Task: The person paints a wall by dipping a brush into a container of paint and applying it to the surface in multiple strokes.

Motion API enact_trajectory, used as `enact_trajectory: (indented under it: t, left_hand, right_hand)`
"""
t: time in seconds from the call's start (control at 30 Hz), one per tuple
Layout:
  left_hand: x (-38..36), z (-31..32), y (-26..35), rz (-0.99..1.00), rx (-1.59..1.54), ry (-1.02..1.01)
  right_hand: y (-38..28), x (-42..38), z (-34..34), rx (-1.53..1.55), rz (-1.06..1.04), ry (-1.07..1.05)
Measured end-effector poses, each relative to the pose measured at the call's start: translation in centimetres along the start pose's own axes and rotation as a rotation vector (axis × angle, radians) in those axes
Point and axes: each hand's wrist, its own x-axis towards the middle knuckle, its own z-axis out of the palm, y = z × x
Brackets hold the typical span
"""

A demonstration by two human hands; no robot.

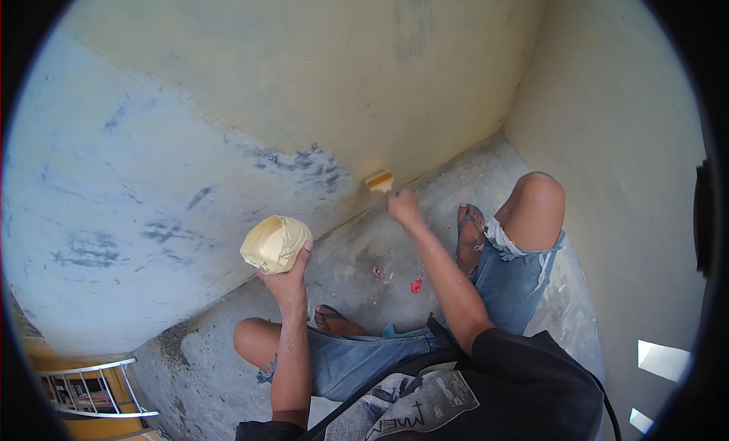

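My left hand (288, 280) is wrapped round the underside of a cream-coloured tub (276, 244), which is tilted and holds pale yellow paint. Out to the right, my right hand (404, 207) grips a paintbrush (380, 182) by its handle. The brush's bristles are at the lower part of the wall (326, 84), close to the floor. Cream paint covers the wall's upper and right part, while its left part is whitish with dark scuffs. One dark patch lies just left of the brush.
The grey concrete floor (349, 259) bears red scraps (416, 285) between my sandalled feet. A second wall (615, 152) meets the first at the right. At the lower left is a white metal railing (95, 390).
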Motion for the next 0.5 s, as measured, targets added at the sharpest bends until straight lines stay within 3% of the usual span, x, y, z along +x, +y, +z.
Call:
enact_trajectory:
  t: [0.13, 0.27, 0.4, 0.47, 0.5]
  left_hand:
    - [0.2, 0.1, 0.5, 0.003, -0.039, -0.015]
    - [0.2, 0.4, 1.3, -0.075, -0.102, -0.021]
    - [0.8, 0.4, 0.7, -0.040, -0.099, -0.050]
    - [1.1, 0.0, 0.7, -0.016, -0.075, -0.062]
    - [1.0, -0.1, 0.7, -0.003, -0.039, -0.078]
  right_hand:
    - [-15.7, -4.6, -13.1, 0.365, -0.185, -0.155]
    - [-27.5, -9.3, -20.6, 0.461, -0.482, -0.121]
    - [-29.7, -9.2, -21.0, 0.555, -0.616, -0.119]
    - [-25.1, -6.7, -17.3, 0.427, -0.630, 0.122]
    - [-21.9, -5.4, -15.1, 0.404, -0.564, 0.079]
